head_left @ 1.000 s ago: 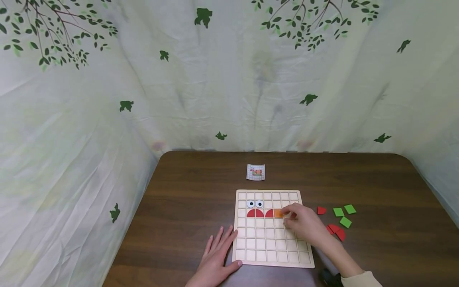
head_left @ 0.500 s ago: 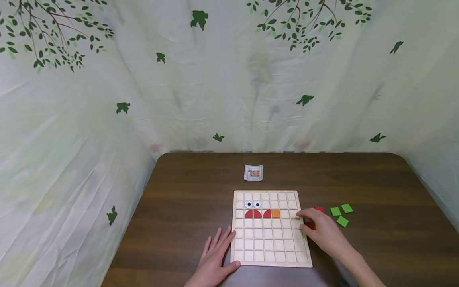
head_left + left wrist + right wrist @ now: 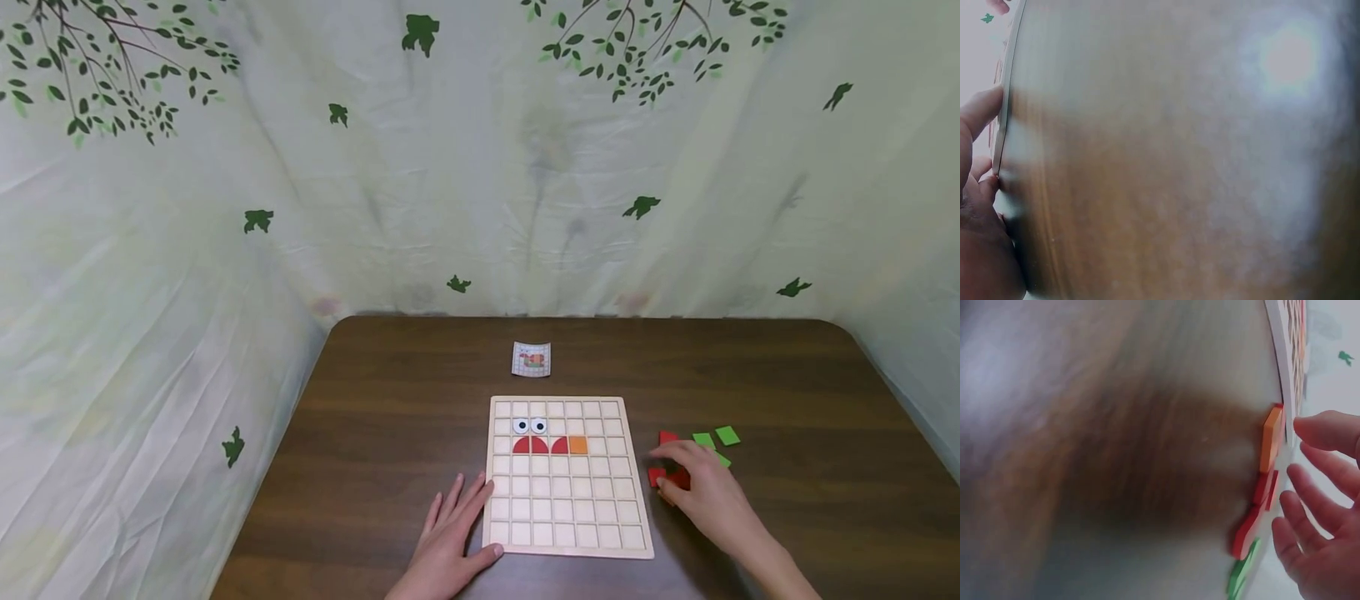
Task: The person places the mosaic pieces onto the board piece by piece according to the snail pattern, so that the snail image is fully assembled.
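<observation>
A pale wooden grid board lies on the brown table. Two round eye pieces, several red quarter-round pieces and an orange square sit in its cells. My left hand rests spread at the board's left edge, fingertips and thumb touching the frame. To the right of the board my right hand hovers over loose pieces, thumb and fingers apart and nothing between them. Below its fingers are red pieces and an orange piece. The hand partly hides them.
Green squares lie just beyond the right hand. Behind the board is a small picture card with a grid drawing. A pale curtain with leaf prints hangs beyond the table's far edge.
My right hand has left the orange square on the board and moved right, over the loose pieces. The left hand stays at the board's edge.
</observation>
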Motion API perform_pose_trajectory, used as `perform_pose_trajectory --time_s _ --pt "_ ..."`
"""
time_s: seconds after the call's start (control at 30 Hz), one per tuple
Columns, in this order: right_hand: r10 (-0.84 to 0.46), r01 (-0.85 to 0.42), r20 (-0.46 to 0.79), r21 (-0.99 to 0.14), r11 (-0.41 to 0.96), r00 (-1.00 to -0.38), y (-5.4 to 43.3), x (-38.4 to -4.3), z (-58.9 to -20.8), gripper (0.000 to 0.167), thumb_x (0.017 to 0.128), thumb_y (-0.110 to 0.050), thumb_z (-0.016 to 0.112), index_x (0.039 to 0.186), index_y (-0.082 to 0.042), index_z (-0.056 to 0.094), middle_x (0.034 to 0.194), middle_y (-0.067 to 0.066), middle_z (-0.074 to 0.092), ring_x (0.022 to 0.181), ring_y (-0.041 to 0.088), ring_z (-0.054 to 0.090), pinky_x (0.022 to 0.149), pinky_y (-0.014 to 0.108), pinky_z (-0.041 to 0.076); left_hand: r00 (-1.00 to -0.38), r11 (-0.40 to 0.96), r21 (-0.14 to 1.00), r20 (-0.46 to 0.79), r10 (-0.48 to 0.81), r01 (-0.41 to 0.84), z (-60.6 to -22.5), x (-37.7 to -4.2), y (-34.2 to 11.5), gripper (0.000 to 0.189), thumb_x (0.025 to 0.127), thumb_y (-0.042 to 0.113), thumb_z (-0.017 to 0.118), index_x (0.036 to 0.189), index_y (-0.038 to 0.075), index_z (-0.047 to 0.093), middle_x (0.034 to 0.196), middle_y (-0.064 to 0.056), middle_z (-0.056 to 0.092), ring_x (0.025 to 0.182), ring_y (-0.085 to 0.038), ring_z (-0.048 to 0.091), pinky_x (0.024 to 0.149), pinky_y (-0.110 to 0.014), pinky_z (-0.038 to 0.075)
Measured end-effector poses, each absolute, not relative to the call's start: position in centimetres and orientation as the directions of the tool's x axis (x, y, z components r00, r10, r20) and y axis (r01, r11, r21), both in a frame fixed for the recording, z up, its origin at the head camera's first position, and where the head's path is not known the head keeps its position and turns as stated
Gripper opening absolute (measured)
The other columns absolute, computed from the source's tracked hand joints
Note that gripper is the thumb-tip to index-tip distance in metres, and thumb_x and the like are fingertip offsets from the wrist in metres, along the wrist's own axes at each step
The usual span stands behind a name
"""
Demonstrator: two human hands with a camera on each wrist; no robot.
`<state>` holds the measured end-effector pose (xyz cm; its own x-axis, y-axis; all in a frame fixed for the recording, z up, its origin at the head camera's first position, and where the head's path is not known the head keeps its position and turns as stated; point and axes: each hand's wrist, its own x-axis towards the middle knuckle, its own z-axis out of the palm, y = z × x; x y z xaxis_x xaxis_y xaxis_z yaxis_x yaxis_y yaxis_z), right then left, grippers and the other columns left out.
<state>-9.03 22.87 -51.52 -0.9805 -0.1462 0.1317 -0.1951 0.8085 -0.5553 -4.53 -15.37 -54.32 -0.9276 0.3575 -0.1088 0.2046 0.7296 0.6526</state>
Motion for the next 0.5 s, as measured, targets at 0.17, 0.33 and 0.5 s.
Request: perform_pose_trajectory --time_s 0.17,0.33,0.5 --pt "-0.142 -0.162 0.08 -0.541 0.825 -0.987 23.5 -8.9 -51.7 0.035 0.077 -0.009 0.082 0.111 -0.008 0.072 0.114 0.009 0.063 0.103 0.029 0.052 0.083 0.051 0.048 -0.93 0.73 0.65 -0.095 0.355 0.212 -54.2 -4.6 -15.3 0.078 0.087 0.047 0.069 0.154 0.023 0.036 0.161 0.003 0.026 0.148 -0.033 0.013 0.111 -0.06 0.004" --pt "-0.158 -0.172 0.071 -0.525 0.833 -0.985 24.0 -8.9 -52.1 0.027 0.079 -0.01 0.081 0.105 -0.011 0.075 0.11 0.006 0.063 0.101 0.029 0.055 0.082 0.051 0.049 -0.931 0.732 0.651 -0.107 0.349 0.2 -54.2 -4.6 -15.2 0.078 0.087 0.047 0.069 0.154 0.023 0.035 0.161 0.004 0.025 0.149 -0.032 0.012 0.111 -0.058 0.003" --pt "-0.179 -0.184 0.061 -0.517 0.836 -0.982 24.3 -9.2 -52.3 0.025 0.08 -0.012 0.081 0.105 -0.012 0.075 0.11 0.004 0.063 0.101 0.029 0.057 0.084 0.053 0.049 -0.931 0.736 0.65 -0.118 0.345 0.19 -54.1 -4.5 -15.2 0.078 0.087 0.046 0.069 0.154 0.023 0.035 0.161 0.004 0.025 0.149 -0.031 0.011 0.111 -0.058 0.002"
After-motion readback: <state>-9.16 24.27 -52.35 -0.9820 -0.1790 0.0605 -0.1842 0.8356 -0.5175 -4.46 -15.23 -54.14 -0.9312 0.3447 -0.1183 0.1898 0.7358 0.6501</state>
